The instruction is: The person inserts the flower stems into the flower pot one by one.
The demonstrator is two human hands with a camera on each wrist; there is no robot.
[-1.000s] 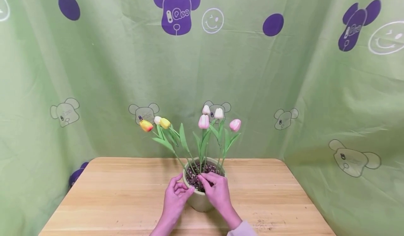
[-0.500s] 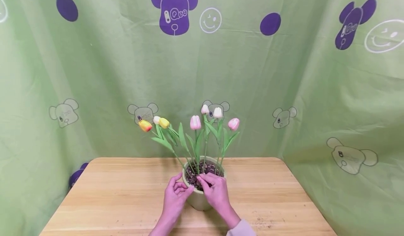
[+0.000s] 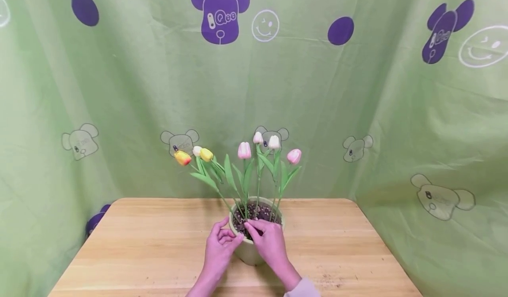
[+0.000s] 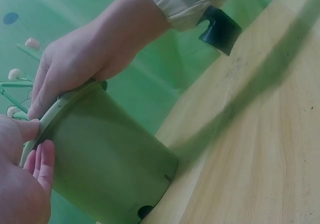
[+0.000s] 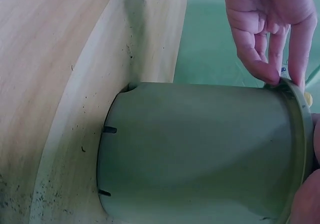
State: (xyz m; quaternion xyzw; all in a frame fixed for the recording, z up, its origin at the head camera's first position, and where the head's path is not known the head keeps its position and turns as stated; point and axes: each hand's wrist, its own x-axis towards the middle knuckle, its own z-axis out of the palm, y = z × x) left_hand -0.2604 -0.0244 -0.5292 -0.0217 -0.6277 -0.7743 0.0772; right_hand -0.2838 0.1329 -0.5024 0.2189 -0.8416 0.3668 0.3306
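Observation:
A green flowerpot [image 3: 250, 255] of dark, speckled soil stands upright on the table. My left hand [image 3: 222, 247] grips its rim at the left, thumb and fingers on either side of the edge; in the left wrist view the fingers [image 4: 46, 164] lie against the outer wall. Over the near rim reaches my right hand [image 3: 270, 245], pinching the low stem of a pink-and-white tulip [image 3: 244, 150] just above the soil. Its fingertips are hidden behind the pot in the right wrist view.
Left in the pot lean an orange tulip [image 3: 183, 158], a yellow tulip [image 3: 206, 154] and a white one. Further right rise a pink tulip [image 3: 294, 156] and whitish ones [image 3: 274, 142]. Dark crumbs mark the wooden table [image 3: 158, 253]; a green curtain [image 3: 131, 89] surrounds it.
The pinched pink-and-white tulip has shifted left, away from the whitish tulips, and stands slightly higher. My right fingertips have edged left with it. My left hand holds its place on the rim.

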